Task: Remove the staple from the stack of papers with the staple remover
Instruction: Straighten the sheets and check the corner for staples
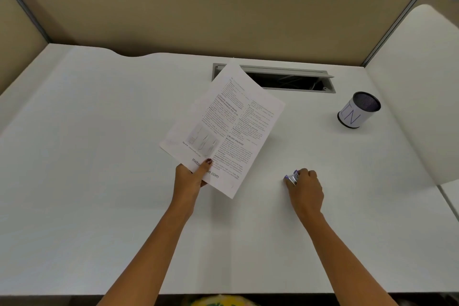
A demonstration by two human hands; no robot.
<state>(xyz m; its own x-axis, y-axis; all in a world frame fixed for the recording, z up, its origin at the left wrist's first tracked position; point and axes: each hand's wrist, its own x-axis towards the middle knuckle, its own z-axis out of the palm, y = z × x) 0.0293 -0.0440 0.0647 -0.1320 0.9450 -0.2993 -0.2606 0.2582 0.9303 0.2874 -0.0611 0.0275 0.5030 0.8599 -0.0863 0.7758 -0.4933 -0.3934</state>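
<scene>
Holding, left hand (190, 176): stack of papers (222, 129), pinched at its near edge, lifted above the desk (99, 156). Right hand (306, 187): fingers curled around the staple remover (292, 177). Staple unseen; we judge bringing remover to stapled corner comes next.

Papers (223, 129) in left hand (188, 177) — lifted

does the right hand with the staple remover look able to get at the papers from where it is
Probably yes. The right hand holds the staple remover low over the desk, and only bare desk lies between it and the papers in the left hand. The staple itself isn't visible.
</scene>
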